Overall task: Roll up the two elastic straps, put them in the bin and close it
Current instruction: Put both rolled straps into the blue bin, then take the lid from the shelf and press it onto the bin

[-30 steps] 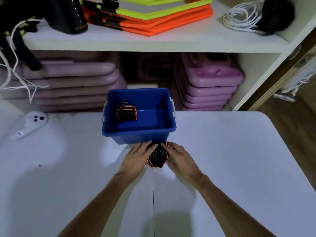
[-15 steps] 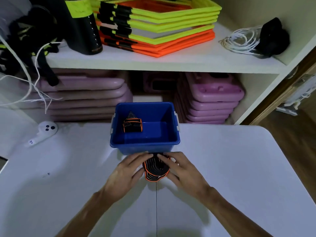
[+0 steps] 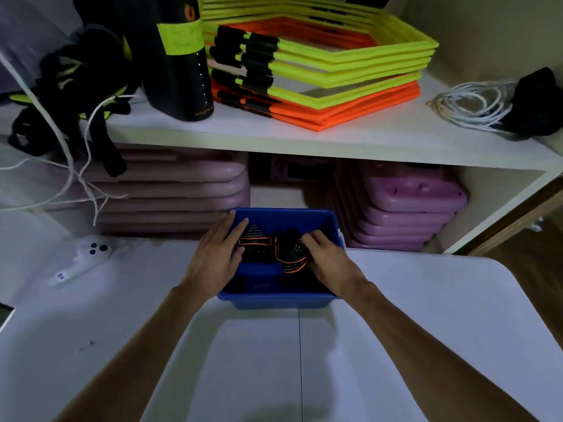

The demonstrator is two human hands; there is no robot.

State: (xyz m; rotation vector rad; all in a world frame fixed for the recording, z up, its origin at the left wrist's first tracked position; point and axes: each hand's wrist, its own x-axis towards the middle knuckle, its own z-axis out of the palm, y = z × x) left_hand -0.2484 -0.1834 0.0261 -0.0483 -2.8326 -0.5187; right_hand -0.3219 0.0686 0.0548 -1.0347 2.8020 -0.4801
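Head view
Bin: a blue bin (image 3: 275,298) stands open on the white counter (image 3: 426,330) at its far edge, just in front of the shelf unit; no lid is on it.
First strap: a rolled black-and-orange strap (image 3: 254,243) lies inside the bin, toward its left side.
Second strap: another rolled strap (image 3: 291,257) lies inside the bin, just right of the first and touching it.
Left hand: the left hand (image 3: 214,258) reaches over the bin's left wall, fingers nearly straight and spread, lying against the first strap.
Right hand: the right hand (image 3: 327,258) is inside the bin, fingers curled round the right side of the second strap, holding it.
Counter: a small white device (image 3: 80,258) lies at the far left.
Shelf: stacked yellow and orange hexagon frames (image 3: 320,71), a black cylinder (image 3: 176,65) and a coil of white cable (image 3: 469,103) sit on top; purple cases (image 3: 408,214) are stacked below.
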